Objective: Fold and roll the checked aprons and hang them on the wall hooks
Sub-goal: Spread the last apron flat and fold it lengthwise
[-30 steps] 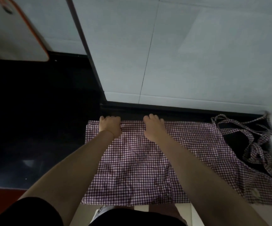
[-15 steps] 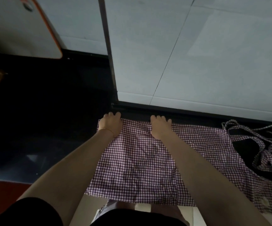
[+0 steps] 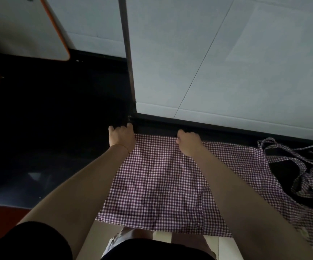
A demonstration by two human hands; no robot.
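Head view: I am gripping the checked apron [image 3: 157, 186] far edge with left hand [image 3: 121, 137] and right hand [image 3: 188, 142], fingers curled; soft, light cloth.

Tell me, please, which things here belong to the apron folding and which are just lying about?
Belongs to the job:
checked apron, spread flat
apron straps, bunched at its right end
left hand and right hand, both gripping its far edge

Just lying about:
white board with orange rim, against the wall
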